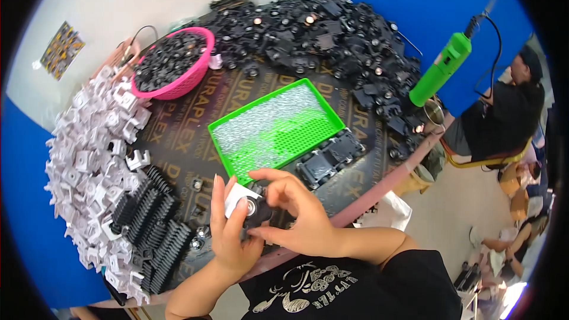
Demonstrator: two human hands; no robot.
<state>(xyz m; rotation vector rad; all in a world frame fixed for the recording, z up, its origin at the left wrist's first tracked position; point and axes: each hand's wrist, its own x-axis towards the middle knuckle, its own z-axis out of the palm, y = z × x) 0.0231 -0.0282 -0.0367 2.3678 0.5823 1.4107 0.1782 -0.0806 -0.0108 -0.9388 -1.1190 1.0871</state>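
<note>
Just in front of my body, my left hand (233,240) grips a white plastic bracket (237,195) between its fingers. Joined to or pressed against it is a round black wheel-like part (256,210) with a shiny metal centre. My right hand (305,219) curls around the black part from the right, thumb below and fingers above; its fingertips partly hide the contact. Right behind my hands lies a green tray (314,133) with many small silvery pins or screws heaped toward its far side. Beside the tray rests a finished-looking black plastic assembly (329,159).
White brackets (95,160) pile up at the left, next to rows of dark ridged parts (155,213). A pink basket (188,86) holds small black parts. Black parts (290,29) heap along the back. A green electric screwdriver (441,71) hangs at right; a person (498,112) sits beyond.
</note>
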